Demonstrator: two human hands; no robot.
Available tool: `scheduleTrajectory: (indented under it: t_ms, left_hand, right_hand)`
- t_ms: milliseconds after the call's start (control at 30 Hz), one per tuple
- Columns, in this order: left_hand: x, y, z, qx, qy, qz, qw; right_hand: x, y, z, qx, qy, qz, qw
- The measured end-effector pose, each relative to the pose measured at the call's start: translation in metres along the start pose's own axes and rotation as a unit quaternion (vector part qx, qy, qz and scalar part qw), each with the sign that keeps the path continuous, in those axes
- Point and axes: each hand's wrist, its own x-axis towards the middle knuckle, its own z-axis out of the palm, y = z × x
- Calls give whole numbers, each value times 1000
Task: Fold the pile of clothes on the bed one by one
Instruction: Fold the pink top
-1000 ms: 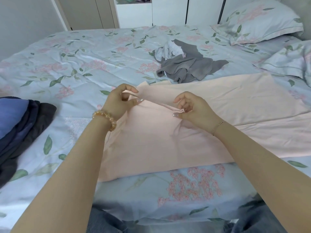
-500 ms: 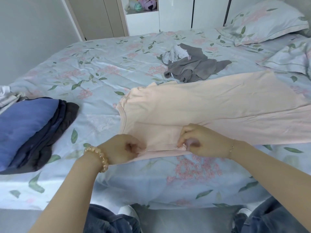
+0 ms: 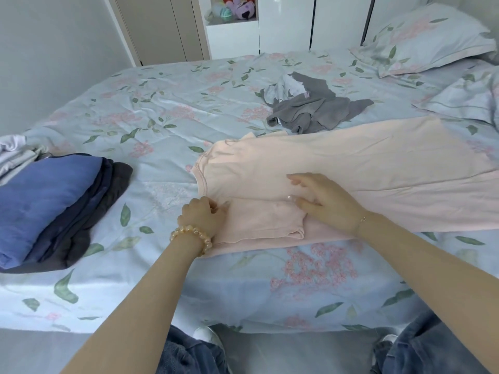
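Pink garment (image 3: 337,163): soft matt cloth; bedsheet (image 3: 167,109): slightly sheeny, wrinkled.

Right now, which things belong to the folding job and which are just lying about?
Job: pink garment, left hand, right hand, grey clothes unfolded, blue folded stack.
Lying about: pillow, toys on the shelf, white cloth.

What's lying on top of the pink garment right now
A folded-in sleeve lies on the pink garment; the right hand rests flat on it, the left hand grips its edge. Whatever lies under the hands is covered.
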Motion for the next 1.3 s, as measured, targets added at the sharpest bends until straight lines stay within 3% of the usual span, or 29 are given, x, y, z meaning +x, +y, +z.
scheduleTrajectory:
  t_ms: [100,200,400,500,567,700,833,967,1200,1300]
  left_hand:
    - [-2,9,6,77,51,32,995]
    - [-2,11,-2,13,105,86,991]
    - [-1,11,6,101,84,84,988]
    - [-5,26,13,155,132,74,976]
    - [-7,50,14,145,169,115,968]
    - [-19,118,37,90,78,241,963]
    - [-26,156,74,105,4,293,950]
    - [-15,168,81,111,-11,285,952]
    - [-8,173,71,34,27,296,954]
    - [-8,175,70,32,25,292,956]
  right_hand:
    - [6,26,-14,-29,-23,52,998]
    - [3,42,-20,30,-74,96,992]
    - [-8,61,-35,57,-50,111,991]
    - [-20,89,-56,42,-32,140,989]
    - [-33,112,-74,32,-12,179,983]
    - [-66,155,-107,-19,30,258,966]
    - [-105,206,-131,-143,61,323,934]
    - [-131,228,-134,-180,159,371,897]
    - [-125,238,-142,-207,234,330,891]
    - [-126,244,-146,-200,180,331,904]
